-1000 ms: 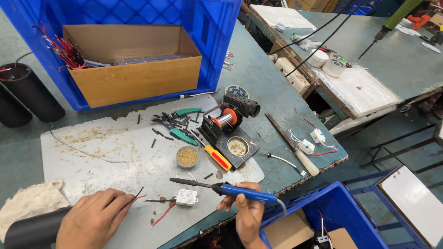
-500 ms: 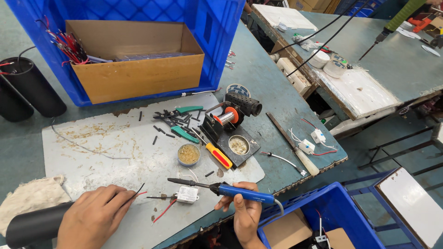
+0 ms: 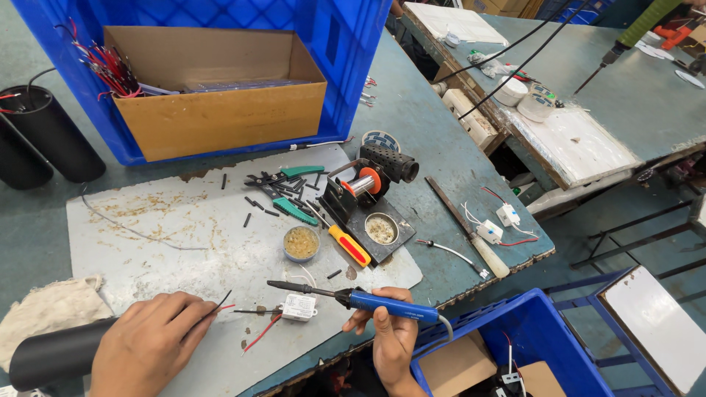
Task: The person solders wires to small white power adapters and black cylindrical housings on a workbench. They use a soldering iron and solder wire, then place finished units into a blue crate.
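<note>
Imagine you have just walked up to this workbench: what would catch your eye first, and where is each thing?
First, the blue-handled soldering iron held level in the right hand at the bench's near edge, its tip aimed at a small white module with red and black wires. The left hand pinches a black wire just left of that module. Behind, a big blue crate holds an open cardboard box.

Soldering iron (image 3: 382,301): blue handle, black barrel. Screwdriver (image 3: 348,245): yellow handle, red tip end. Pliers (image 3: 288,193): green grips. Crate (image 3: 353,66), far left: blue, lattice pattern. Cardboard box (image 3: 220,117): brown. Cylinder (image 3: 55,356), near left: black. Small module (image 3: 298,307): white, red and black wires.
</note>
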